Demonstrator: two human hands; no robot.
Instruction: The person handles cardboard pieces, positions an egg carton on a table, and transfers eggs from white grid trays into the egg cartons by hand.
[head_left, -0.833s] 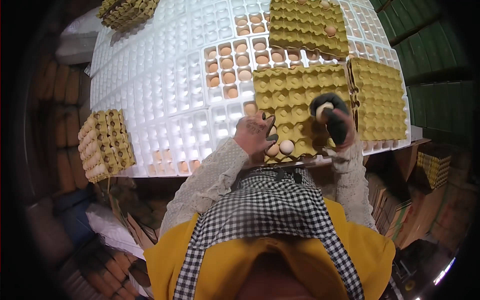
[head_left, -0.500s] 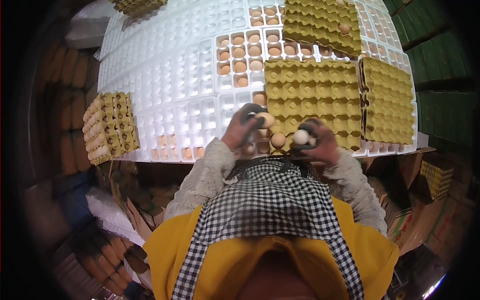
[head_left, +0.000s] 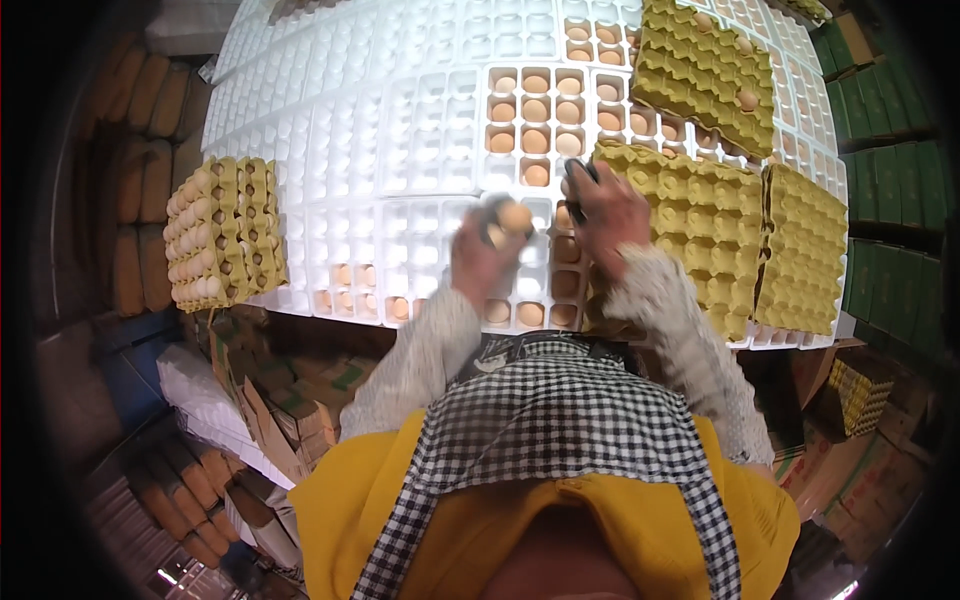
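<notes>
My left hand (head_left: 482, 252), blurred by motion, is closed around brown eggs (head_left: 515, 218); at least two show at its dark-covered fingertips. It hovers over a white moulded egg tray (head_left: 425, 235). My right hand (head_left: 610, 205) reaches to the far left corner of a yellow pulp egg tray (head_left: 690, 205). Its dark-covered fingers are curled down over the white tray's cells, and whatever they hold is hidden. Brown eggs (head_left: 530, 314) sit in cells near the table edge. More brown eggs (head_left: 535, 110) fill cells of the white tray beyond my hands.
At the left edge stands a stack of pulp trays with eggs (head_left: 205, 240). Another pulp tray (head_left: 705, 75) with a few eggs lies at the far right, and further pulp trays (head_left: 805, 250) at the right. Green boxes (head_left: 890, 185) line the right side; cardboard boxes (head_left: 300, 410) are below the table.
The view has shifted, so the table sits further right. My right hand, earlier holding a white egg, has moved away from me to the pulp tray's far left corner. The egg between my hands no longer shows there.
</notes>
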